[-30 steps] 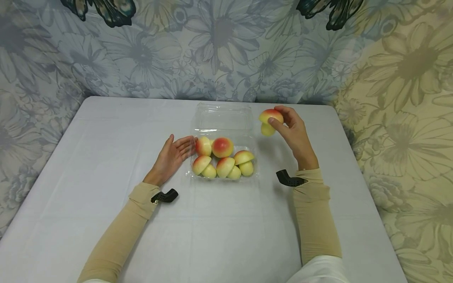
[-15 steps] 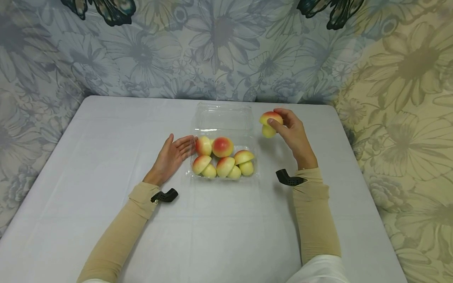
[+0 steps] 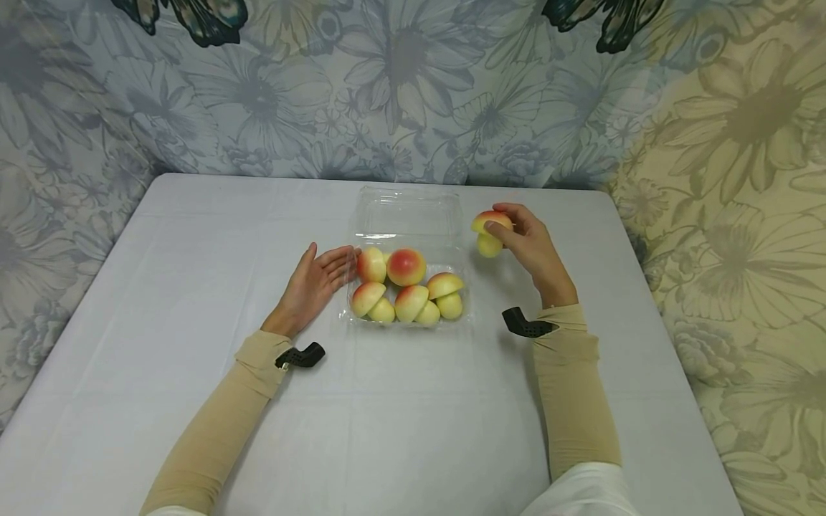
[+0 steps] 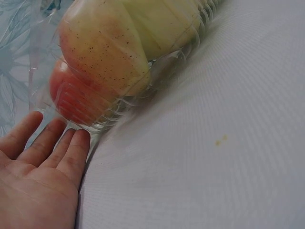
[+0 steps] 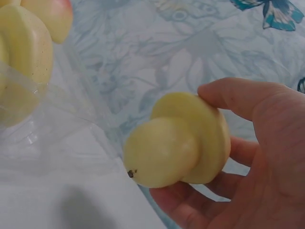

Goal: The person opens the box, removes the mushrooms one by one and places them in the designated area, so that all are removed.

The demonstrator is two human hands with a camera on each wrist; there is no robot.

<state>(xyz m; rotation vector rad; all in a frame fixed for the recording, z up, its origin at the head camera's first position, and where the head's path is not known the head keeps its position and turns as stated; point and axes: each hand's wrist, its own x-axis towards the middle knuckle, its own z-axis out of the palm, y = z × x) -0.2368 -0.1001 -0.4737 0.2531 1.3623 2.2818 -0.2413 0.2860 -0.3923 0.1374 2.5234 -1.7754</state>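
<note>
My right hand (image 3: pixel 534 249) holds a mushroom-shaped piece (image 3: pixel 489 246) by its cap, raised above the table to the right of a clear plastic clamshell box (image 3: pixel 409 215). In the right wrist view its round yellow stem (image 5: pixel 159 152) points left, with thumb and fingers around the yellow cap underside. Several similar red-and-yellow mushrooms (image 3: pixel 406 266) lie in the box, two rows deep. My left hand (image 3: pixel 308 290) lies palm up with straight fingers at the box's left side. In the left wrist view the fingertips (image 4: pixel 82 138) are right at the ribbed plastic wall.
The box lid stands open toward the back of the white-covered table (image 3: pixel 413 430). Behind the table hangs floral fabric (image 3: pixel 400 93) with butterfly shapes (image 3: pixel 206 21). Black wrist devices (image 3: pixel 529 324) stick out from both sleeves.
My right hand has come slightly down and toward me with the mushroom. The left hand and the box have stayed in place.
</note>
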